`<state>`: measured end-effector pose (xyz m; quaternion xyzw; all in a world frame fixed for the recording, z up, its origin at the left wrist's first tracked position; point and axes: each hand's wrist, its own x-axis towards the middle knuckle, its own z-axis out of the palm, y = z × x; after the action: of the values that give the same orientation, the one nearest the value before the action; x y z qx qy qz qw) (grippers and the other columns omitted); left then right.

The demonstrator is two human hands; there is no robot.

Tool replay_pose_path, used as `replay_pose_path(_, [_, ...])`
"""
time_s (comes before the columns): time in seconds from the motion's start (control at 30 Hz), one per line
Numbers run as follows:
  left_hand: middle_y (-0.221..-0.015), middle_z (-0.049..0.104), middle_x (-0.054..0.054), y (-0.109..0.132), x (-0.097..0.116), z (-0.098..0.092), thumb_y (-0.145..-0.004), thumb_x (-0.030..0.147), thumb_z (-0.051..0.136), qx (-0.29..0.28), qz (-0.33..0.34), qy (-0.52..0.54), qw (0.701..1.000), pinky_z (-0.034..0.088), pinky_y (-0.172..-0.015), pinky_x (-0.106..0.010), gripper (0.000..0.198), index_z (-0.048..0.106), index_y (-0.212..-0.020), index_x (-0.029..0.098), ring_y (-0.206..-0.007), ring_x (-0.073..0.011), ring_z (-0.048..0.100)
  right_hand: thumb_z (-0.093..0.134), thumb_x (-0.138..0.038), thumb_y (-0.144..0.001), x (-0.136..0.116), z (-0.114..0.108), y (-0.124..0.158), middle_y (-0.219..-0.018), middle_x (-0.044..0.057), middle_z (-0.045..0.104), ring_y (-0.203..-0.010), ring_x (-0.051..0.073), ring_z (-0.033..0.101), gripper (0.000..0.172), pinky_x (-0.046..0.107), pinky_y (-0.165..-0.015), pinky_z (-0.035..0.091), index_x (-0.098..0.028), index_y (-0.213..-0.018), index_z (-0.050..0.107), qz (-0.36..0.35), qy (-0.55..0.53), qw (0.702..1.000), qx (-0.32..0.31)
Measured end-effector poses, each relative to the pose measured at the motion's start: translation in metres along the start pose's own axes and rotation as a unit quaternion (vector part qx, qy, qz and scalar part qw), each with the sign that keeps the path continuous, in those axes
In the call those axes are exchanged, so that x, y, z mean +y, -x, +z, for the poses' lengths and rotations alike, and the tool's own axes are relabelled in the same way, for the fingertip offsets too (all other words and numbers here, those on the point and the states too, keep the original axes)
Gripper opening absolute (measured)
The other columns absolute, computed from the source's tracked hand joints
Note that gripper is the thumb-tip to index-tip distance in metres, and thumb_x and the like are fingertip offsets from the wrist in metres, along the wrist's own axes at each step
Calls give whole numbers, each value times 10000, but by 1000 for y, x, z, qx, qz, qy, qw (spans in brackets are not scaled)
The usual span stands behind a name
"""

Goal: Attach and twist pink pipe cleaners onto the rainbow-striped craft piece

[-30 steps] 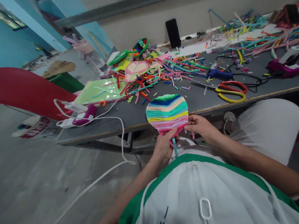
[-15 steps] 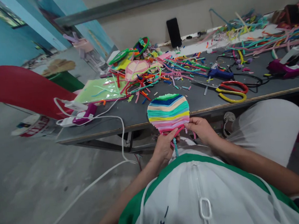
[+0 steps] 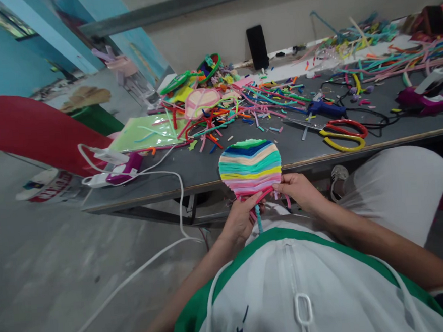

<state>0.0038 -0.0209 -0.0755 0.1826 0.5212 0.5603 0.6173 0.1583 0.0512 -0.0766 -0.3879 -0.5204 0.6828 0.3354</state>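
Taking the striped pipe-cleaner piece (image 3: 250,169) as the centre of the clock, with 12 away from the wearer, it is held up at the front edge of the table (image 3: 199,170), overlapping that edge in the view; whether it touches the tabletop, I cannot tell. The left hand (image 3: 242,217) grips its bottom narrowly at about 7 o'clock, thumb in front over a pink strand (image 3: 265,193). The right hand (image 3: 297,188) pinches the strand's other end near 4 o'clock, thumb and forefinger together. A teal stem (image 3: 259,219) hangs at 6.

Grey tabletop shows at 9 o'clock, as far as a purple-and-white power adapter (image 3: 125,170); a white cable (image 3: 181,189) drops over the front edge between 8 and 9. Cut pieces (image 3: 218,115) crowd 11 to 12. At 2 lies a blue glue gun (image 3: 327,109); nearer the edge, towards 3, scissors (image 3: 344,134).
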Motion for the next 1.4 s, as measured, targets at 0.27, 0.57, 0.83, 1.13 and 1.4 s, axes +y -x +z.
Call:
replay_pose_path(0.27, [-1004,603,-88,13,13,-35,-714,401,708,209,356,-372,831,460,-810,-379,400,583,-1019,175,-909,-214,571,711,-361,-659,-4,1,2,-588,27,654,-539,129,556,232,237,-516,411,-133,-645,667,2,-18,1000,6])
replay_pose_path(0.57, [-921,672,-75,3,30,-7,-860,213,542,-36,496,-651,573,348,-875,-395,129,669,-877,202,-935,-224,555,720,-366,-651,-1,3,1,-583,21,648,-517,123,544,238,231,-493,408,-134,-676,677,-1,-10,1000,15])
replay_pose_path(0.83, [-662,647,-29,-1,33,-4,-794,210,598,6,481,-590,648,281,-829,-392,183,617,-612,210,-772,-206,550,705,-395,-663,-8,4,9,-588,24,643,-484,121,529,261,214,-406,375,-137,-693,673,3,4,1000,5])
replay_pose_path(1.13, [-689,657,-25,-2,35,-1,-804,204,591,14,497,-578,647,291,-822,-374,167,612,-638,211,-790,-196,565,699,-349,-654,-12,6,6,-562,12,634,-506,119,539,212,215,-453,386,-138,-655,669,-13,19,1000,17])
replay_pose_path(1.4, [-656,634,-14,-1,34,4,-818,216,598,11,511,-578,636,303,-791,-365,190,591,-628,203,-751,-182,558,701,-354,-661,0,0,2,-620,21,668,-511,131,555,214,237,-470,424,-150,-726,687,-2,29,999,13])
